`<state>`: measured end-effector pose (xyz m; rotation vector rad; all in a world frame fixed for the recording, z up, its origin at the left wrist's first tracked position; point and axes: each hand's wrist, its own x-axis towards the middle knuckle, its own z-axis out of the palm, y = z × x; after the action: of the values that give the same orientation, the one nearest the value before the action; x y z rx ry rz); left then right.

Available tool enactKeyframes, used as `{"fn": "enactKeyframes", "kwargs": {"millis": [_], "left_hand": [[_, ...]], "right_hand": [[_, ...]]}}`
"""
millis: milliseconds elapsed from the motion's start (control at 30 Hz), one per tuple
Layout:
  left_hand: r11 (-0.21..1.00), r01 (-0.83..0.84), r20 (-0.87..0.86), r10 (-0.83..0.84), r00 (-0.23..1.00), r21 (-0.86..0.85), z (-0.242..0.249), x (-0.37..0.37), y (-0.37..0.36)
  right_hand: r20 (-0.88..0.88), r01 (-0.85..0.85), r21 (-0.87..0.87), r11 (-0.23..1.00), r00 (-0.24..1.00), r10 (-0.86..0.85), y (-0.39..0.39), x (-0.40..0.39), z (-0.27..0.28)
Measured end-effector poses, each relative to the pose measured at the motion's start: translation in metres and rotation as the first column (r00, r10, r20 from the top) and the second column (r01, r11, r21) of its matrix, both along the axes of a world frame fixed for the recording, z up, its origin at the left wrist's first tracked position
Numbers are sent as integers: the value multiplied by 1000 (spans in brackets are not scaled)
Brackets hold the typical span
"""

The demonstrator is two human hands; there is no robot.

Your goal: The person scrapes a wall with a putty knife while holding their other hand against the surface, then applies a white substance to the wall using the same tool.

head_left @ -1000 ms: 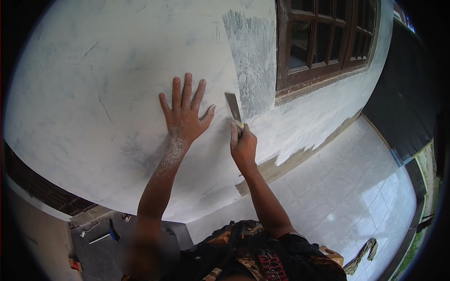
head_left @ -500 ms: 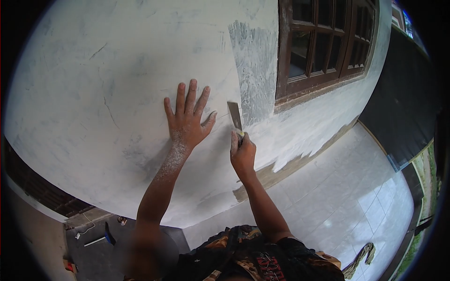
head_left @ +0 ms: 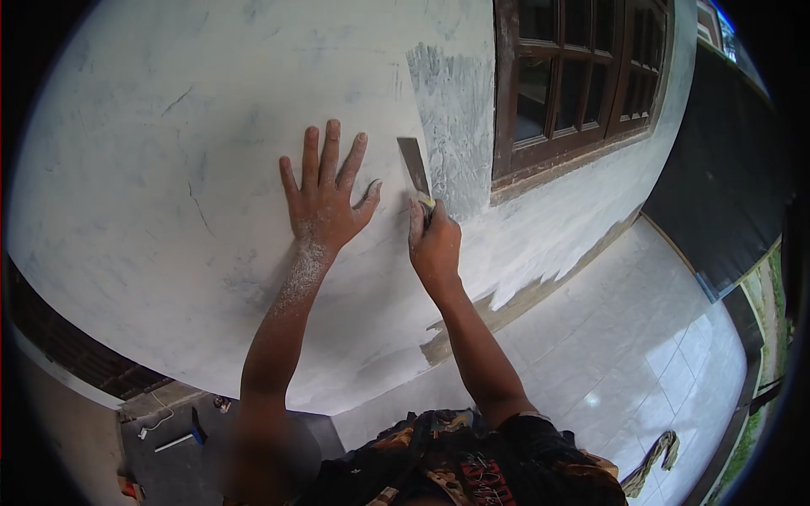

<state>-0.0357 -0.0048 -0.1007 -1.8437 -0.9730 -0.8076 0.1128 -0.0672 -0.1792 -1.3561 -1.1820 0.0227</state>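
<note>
My left hand (head_left: pixel 327 202) lies flat against the white plastered wall (head_left: pixel 236 101), its fingers spread and white dust on the wrist. In my right hand (head_left: pixel 435 244) is a putty knife (head_left: pixel 413 164), gripped by its handle with the blade pointing up. The blade's wide end is at the wall, just left of a grey, streaky patch (head_left: pixel 456 126). Most of the handle is hidden by my fingers. Fine dark cracks and bluish smudges mark the wall to the left of my left hand.
A brown wooden window (head_left: pixel 582 76) is set in the wall at upper right. Grey floor tiles (head_left: pixel 582 371) run below, with a crumpled cloth (head_left: pixel 650 464) on them. A dark sheet (head_left: pixel 709 169) hangs at far right. A blue-ended tool (head_left: pixel 181 438) lies at lower left.
My right hand has moved up the wall with the putty knife, its blade tip now higher and slightly left. My left hand, still flat, appears slightly higher and further left.
</note>
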Motion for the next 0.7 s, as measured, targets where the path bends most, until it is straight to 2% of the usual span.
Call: {"fn": "enactKeyframes", "kwargs": {"millis": [133, 200, 333, 500, 567, 700], "left_hand": [[1000, 12, 3, -13, 1000, 17, 0, -1, 0], [1000, 22, 12, -22, 1000, 16, -1, 0, 0], [999, 31, 5, -31, 999, 28, 0, -1, 0], [999, 33, 2, -33, 999, 22, -3, -2, 0], [999, 28, 3, -28, 1000, 16, -3, -2, 0], [1000, 22, 0, -22, 1000, 10, -2, -2, -1]], "right_hand": [[12, 32, 62, 998, 999, -32, -1, -2, -25], [-18, 12, 124, 992, 1000, -10, 1, -2, -14], [45, 18, 72, 997, 999, -21, 9, 4, 25], [5, 7, 44, 999, 1000, -7, 0, -1, -6], [9, -1, 199, 980, 1000, -1, 10, 2, 2], [61, 34, 98, 995, 997, -40, 10, 3, 35]]}}
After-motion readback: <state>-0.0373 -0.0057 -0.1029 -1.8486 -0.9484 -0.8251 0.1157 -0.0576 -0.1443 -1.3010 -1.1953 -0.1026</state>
